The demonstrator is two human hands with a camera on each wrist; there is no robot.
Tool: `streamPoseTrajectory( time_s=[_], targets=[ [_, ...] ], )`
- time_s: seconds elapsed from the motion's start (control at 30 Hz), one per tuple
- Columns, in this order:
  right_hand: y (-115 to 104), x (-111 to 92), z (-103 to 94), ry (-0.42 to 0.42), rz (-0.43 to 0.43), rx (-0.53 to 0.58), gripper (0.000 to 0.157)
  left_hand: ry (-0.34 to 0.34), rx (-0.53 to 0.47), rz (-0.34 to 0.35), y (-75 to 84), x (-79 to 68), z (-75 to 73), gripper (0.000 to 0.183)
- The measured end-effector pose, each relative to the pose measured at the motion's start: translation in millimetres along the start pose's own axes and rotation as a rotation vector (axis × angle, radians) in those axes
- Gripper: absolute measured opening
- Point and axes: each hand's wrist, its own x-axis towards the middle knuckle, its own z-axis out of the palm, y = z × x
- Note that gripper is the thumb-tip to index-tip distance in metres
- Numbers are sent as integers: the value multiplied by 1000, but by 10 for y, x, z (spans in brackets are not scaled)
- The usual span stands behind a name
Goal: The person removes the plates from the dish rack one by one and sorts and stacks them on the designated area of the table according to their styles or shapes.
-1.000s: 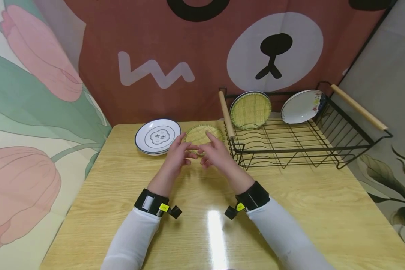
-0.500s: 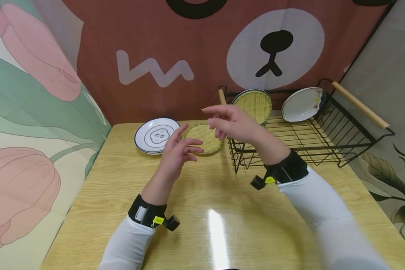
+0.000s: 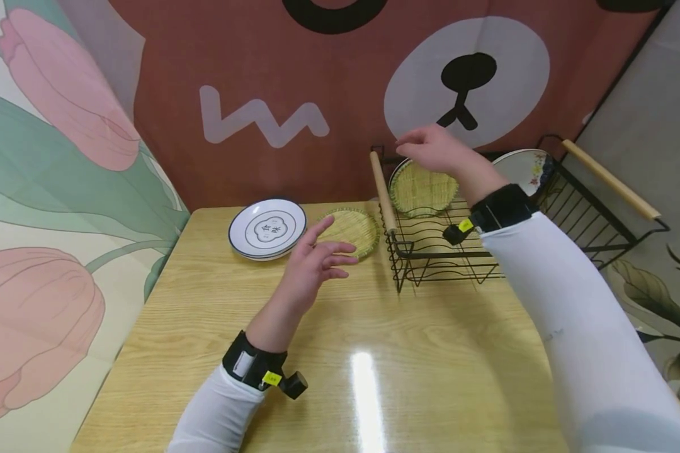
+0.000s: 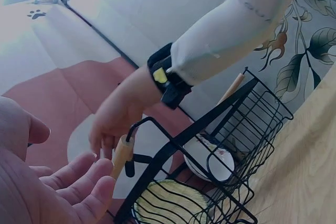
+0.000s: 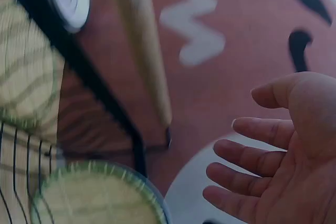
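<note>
A: What are the hands doing?

B: Both are released, holding nothing. The person's left hand (image 3: 313, 270) has its fingers loosely spread over the near edge of a round yellow-green woven mat (image 3: 356, 231) lying on the pale wood-grain table (image 3: 413, 352). The right hand (image 3: 430, 148), fingers relaxed, hangs by the top of a second woven mat (image 3: 422, 192), which leans upright in the black wire rack (image 3: 447, 255).

A: What stands in the way?

B: The rack's pale wooden handle (image 3: 383, 191) rises between the mats. The white right sleeve (image 3: 572, 314) crosses the front rail, and the forearm partly hides a white flower-patterned dish (image 3: 520, 167). Stacked blue-rimmed white plates (image 3: 246, 234) sit just beside the lying mat.

A: Any writing?

B: Dark characters (image 3: 272, 229) in the top plate's centre, too small to read surely. The yellow tag (image 3: 271, 378) on the left black wristband (image 3: 253, 362) is illegible too.
</note>
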Motion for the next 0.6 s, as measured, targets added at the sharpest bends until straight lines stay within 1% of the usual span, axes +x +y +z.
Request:
streamPoseTrajectory(
  time_s=[0.13, 0.23, 0.4, 0.47, 0.6],
  targets=[
    [195, 134, -75, -22, 80, -29, 59, 0, 15, -1, -40, 8, 15, 57],
    [324, 228, -78, -38, 135, -62, 59, -6, 15, -6, -65, 10, 13, 58],
    [568, 381, 1, -3, 163, -185, 56, -8, 31, -17, -84, 6, 19, 58],
    [648, 401, 42, 4, 170, -230, 58, -5, 39, -25, -86, 6, 23, 57],
    [751, 395, 118, 7, 184, -281, 59, 2, 52, -34, -91, 16, 33, 55]
  ],
)
